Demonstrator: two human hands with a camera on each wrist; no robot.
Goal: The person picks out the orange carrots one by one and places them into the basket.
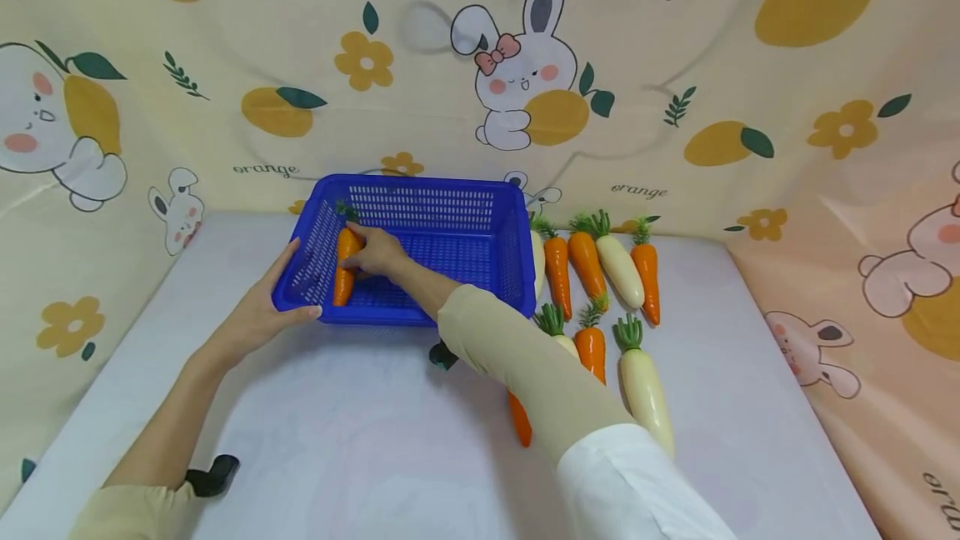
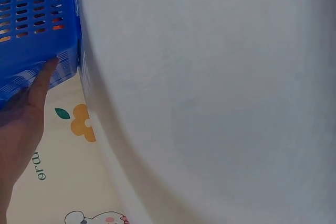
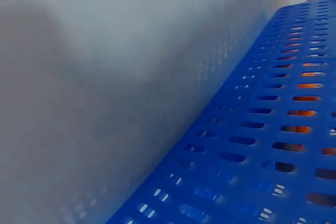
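Observation:
The right hand (image 1: 375,255) reaches inside the blue basket (image 1: 431,315) near its left wall. Its thumb and fingers grip an orange carrot (image 1: 343,286), which stands roughly lengthwise there with its green top towards the back. Outside the basket's front left corner is the left hand (image 1: 258,315), thumb straight along the front and fingers against the left side. In the left wrist view, a straight finger of the left hand (image 2: 26,124) touches the basket (image 2: 39,45). Orange shows through the slots of the basket (image 3: 252,140) in the right wrist view; the right hand is hidden there.
Right of the basket lie several carrots (image 1: 588,261) and white radishes (image 1: 647,398) in two rough rows on the white table (image 1: 337,432). The right sleeve partly covers the front row. A patterned cloth (image 1: 420,123) hangs behind and at both sides.

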